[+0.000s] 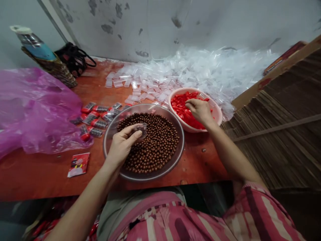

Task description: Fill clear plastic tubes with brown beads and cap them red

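Observation:
Above the metal bowl point(106, 147) of shiny brown balls point(155, 144), my left hand point(121, 145) grips a small clear plastic box point(143, 130) between thumb and fingers. A few dark balls seem to show inside the box. My right hand point(200, 110) reaches over a pink basket point(216, 113) of small red plastic caps point(181, 103). Its thumb and fingertips are pinched together among the caps, and what they hold, if anything, is hidden. Left of the bowl lie several filled clear boxes with red caps point(91, 117).
Empty clear boxes point(195, 70) are heaped along the wall. Purple plastic bag point(37, 113), bottle point(41, 50) and black bag point(72, 58) occupy the left. A red packet point(78, 164) lies near the orange table's point(40, 177) front edge. Stacked cardboard point(276, 134) stands at right.

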Motion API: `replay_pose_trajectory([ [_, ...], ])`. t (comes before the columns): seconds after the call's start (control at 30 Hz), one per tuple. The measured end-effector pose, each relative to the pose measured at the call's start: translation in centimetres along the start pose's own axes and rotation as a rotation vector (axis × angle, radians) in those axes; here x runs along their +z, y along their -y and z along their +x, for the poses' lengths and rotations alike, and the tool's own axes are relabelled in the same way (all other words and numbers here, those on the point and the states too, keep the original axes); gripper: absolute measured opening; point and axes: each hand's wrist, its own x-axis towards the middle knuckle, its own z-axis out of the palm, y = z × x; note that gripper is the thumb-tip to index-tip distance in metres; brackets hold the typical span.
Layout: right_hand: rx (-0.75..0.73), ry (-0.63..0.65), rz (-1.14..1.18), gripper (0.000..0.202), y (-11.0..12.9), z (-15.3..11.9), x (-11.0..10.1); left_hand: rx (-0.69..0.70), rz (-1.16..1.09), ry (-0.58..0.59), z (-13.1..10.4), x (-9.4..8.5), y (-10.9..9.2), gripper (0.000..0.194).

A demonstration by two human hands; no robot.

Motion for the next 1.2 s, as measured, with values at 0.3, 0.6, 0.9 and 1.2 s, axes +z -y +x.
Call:
replay_pose_trajectory([
  [0.3,0.439,0.09,-0.411,0.039,-9.2,5.5,0.2,-0.03,0.018,0.008,0.2,-0.2,0.2,0.045],
  [0.6,0.366,0.144,-0.299,0.035,-10.4,6.5,1.6,-0.014,0.028,0.016,0.1,-0.2,0.2,0.041],
  [0.9,-0.063,0.018,0.527,0.034,-1.6,1.8,-1.0,0.109,0.09,0.128,-0.3,0.5,-0.5,0.034],
  [1.2,-0.392,0.362,0.672,0.02,10.5,-3.0,2.1,0.292,0.278,0.157,-0.7,0.1,-0.2,0.029],
])
